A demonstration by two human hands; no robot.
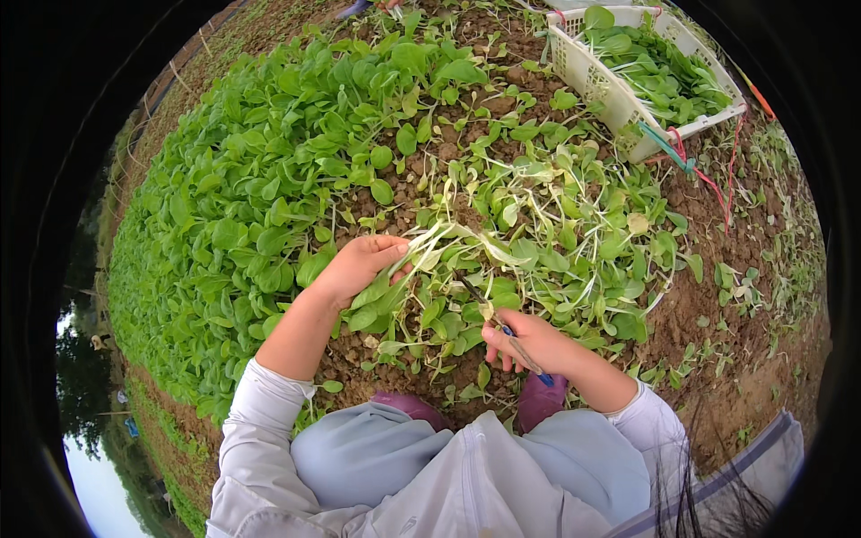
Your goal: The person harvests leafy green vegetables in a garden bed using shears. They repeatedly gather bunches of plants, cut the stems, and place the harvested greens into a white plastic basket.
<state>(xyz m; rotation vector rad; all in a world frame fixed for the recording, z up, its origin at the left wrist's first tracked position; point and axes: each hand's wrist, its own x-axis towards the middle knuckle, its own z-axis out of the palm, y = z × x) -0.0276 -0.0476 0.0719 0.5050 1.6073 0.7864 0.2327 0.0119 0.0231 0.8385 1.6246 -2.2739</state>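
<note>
At left, we pinch the pale stems of a leafy green bunch [430, 244] between the fingers of our left hand [368, 267]; at right, our right hand's [538, 342] fingers curl around a slim knife-like tool [525, 351]. A light pinch, blade angled off those fingers, should serve us best. Standing greens [224, 215] crowd the left; 2 boots [543, 403] limit us below; brown soil [771, 381], past the crate [605, 90], offers more room.

Brown soil [758, 390], soft daylight, pale sky [100, 489] lower left, dark trees [81, 386] — it seems — above
</note>
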